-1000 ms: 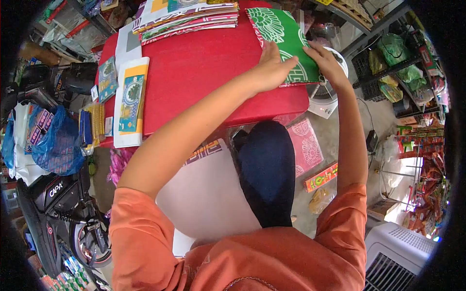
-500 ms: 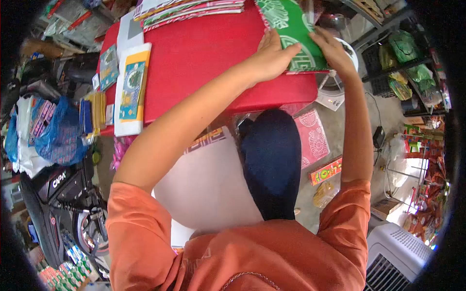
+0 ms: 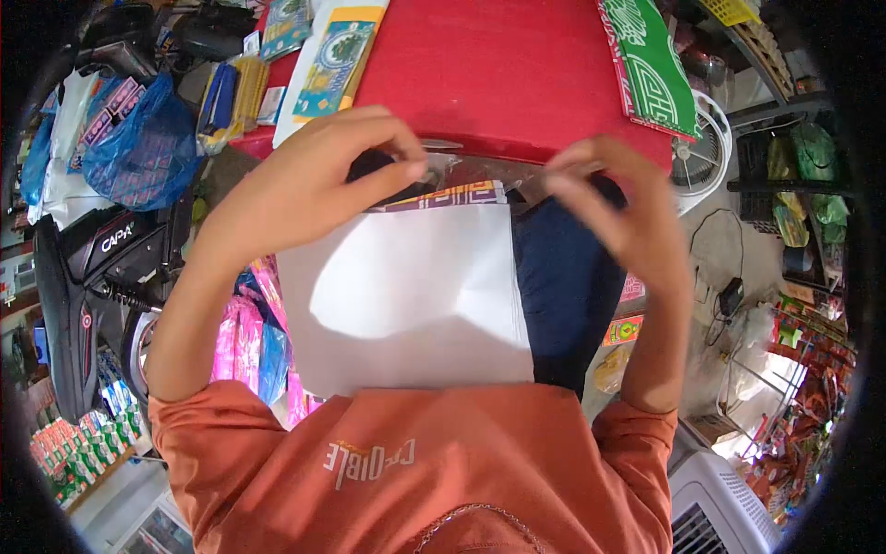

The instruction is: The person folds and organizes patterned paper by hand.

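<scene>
My left hand (image 3: 328,180) hovers over the far left corner of a white paper stack (image 3: 415,277) lying across my lap. Its fingers curve, with thumb and forefinger a little apart. Across from it, my right hand (image 3: 618,198) is over my dark-clothed leg (image 3: 563,286), fingers spread and smeared by motion. Clear plastic film (image 3: 489,171) shows between the two hands, close to the fingertips. A purple and yellow patterned strip (image 3: 461,194) sticks out beyond the stack's far edge. On the table's right corner rests a green folded sheet with white patterns (image 3: 660,78).
The red-covered table (image 3: 489,65) spans the front. Blue and yellow packets (image 3: 337,69) lie on its left side. A white fan (image 3: 701,157) stands at right, near shelving (image 3: 784,185). A motorbike (image 3: 83,277) and a blue bag (image 3: 138,143) are at left.
Both hands have let go of the green folded sheet and come back over my lap. The view has shifted, so the folded sheets at the table's back are out of sight.
</scene>
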`<state>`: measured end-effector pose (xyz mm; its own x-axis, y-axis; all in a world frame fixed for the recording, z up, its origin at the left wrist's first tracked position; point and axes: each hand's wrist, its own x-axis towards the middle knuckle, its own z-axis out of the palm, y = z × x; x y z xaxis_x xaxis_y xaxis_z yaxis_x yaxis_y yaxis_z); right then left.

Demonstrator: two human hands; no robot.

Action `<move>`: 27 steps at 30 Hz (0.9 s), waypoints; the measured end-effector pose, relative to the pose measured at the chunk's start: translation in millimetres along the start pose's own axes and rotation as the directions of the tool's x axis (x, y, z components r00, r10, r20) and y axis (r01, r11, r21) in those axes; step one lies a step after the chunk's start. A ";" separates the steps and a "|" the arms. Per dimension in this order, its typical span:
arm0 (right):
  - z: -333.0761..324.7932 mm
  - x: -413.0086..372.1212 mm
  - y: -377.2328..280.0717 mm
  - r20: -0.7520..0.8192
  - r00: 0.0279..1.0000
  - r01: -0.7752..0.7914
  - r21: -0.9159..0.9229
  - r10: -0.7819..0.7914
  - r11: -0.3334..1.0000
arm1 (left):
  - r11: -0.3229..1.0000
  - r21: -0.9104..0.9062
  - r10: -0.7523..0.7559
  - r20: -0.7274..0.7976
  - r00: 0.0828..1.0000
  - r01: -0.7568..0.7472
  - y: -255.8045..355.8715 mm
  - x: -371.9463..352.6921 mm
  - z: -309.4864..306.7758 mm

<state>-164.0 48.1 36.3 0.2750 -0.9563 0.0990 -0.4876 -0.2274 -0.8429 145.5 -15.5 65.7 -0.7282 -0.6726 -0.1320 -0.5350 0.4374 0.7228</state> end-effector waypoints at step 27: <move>74.5 25.5 -14.0 0.449 0.881 0.155 0.017 -0.146 0.988 | 0.978 0.207 0.036 -0.162 0.986 -0.002 -9.3 -85.6 20.3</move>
<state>-88.4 40.6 11.3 0.6860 -0.7271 -0.0271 -0.4250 -0.3702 -0.8261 204.1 50.1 56.5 -0.6682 -0.7440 0.0056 -0.6109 0.5529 0.5667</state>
